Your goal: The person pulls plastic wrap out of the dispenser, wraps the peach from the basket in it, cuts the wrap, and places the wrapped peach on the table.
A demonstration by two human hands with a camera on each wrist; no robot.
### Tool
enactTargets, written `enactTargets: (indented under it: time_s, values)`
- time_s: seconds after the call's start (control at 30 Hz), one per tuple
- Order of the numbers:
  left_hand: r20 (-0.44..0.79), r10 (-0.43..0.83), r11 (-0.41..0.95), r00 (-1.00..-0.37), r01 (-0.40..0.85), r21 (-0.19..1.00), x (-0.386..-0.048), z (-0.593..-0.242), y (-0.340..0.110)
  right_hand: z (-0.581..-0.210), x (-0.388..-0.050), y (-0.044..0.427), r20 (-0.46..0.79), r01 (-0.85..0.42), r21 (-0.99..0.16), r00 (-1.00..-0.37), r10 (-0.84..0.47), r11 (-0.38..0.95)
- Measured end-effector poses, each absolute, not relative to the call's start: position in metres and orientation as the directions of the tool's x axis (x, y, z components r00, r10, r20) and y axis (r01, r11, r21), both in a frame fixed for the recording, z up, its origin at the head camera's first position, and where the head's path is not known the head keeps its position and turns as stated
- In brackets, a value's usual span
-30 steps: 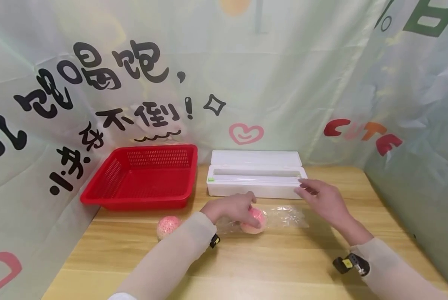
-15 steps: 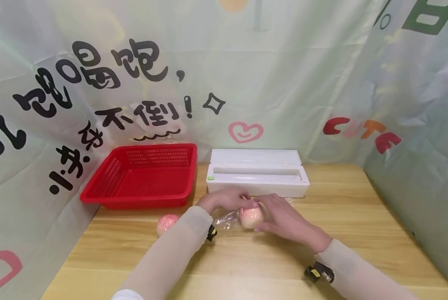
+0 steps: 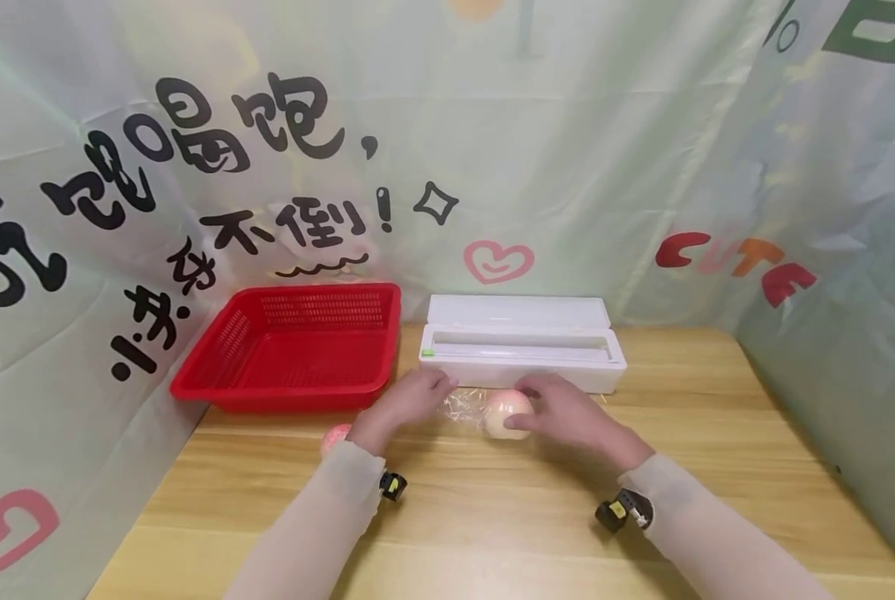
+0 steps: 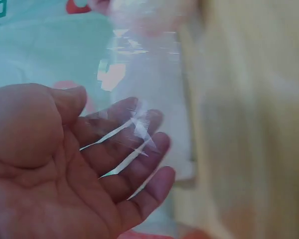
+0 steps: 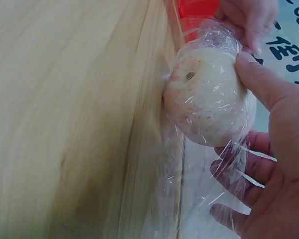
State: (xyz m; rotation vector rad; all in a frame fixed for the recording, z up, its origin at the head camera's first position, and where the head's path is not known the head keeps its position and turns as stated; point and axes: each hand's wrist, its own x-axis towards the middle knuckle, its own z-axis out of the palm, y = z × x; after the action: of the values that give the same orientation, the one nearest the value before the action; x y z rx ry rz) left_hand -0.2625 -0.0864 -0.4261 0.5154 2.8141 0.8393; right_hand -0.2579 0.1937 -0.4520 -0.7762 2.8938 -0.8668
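Note:
A pale pink and cream peach (image 3: 506, 415), wrapped in clear plastic film (image 3: 466, 407), is on the table in front of the white box. My right hand (image 3: 575, 417) holds the peach from its right side. In the right wrist view, the thumb lies on the wrapped peach (image 5: 209, 99) and the other fingers sit behind and below it, with loose film trailing over them. To the left, my left hand (image 3: 406, 400) is at the film's left end. Its fingers are spread and slightly bent in the left wrist view, with crinkled film (image 4: 139, 127) against them.
A second pink peach (image 3: 333, 437) lies partly hidden behind my left wrist. The red plastic basket (image 3: 290, 398) stands at the back left. Beside it is a long white cling film box (image 3: 522, 377) with its lid up. A printed curtain encloses the wooden table (image 3: 477, 533).
My right hand came from the box's right end to the peach and took hold of it. My left hand let go of the peach and moved left. The peach's cream side now faces forward.

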Motion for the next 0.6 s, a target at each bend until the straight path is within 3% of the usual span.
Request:
enactTargets:
  time_s: [0.43,0.6]
  values:
    - [0.065,0.27,0.752,-0.961,0.253,0.608,-0.261,-0.461,-0.092,-0.45,-0.256,0.2,0.005,-0.375,-0.607,-0.884,-0.468,0.701]
    - [0.038,0.183,0.686,-0.982,0.155,0.711,-0.255,-0.462,-0.094,-0.455,-0.255,0.202,0.007,-0.377,-0.604,-0.884,-0.468,0.702]
